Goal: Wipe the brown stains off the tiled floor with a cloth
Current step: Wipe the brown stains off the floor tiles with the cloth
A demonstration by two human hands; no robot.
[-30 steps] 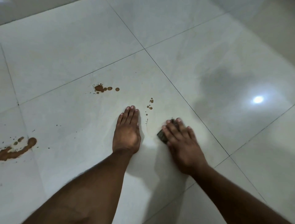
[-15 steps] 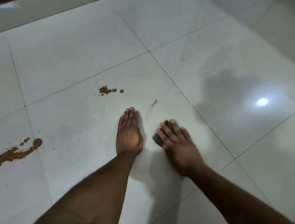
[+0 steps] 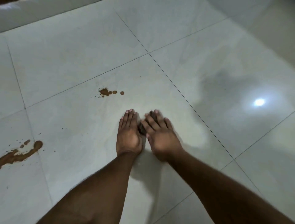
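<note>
Landmark: round white glare spot (image 3: 259,102), a lamp reflection, right of centre. It has a bright core with a soft paler halo around it. A dark, blurry shadow patch (image 3: 223,83) lies just left of the glare and slightly above it, with ragged, undefined edges. A paler upright surface (image 3: 274,24), plain and unmarked, stands well above the glare, towards the upper right corner. A grey wall strip (image 3: 39,14) runs slanting along the top edge, far to the upper left of the glare. A thin brown sliver (image 3: 6,1) sits in the extreme top left corner, farthest from the glare; too little shows to identify it.
</note>
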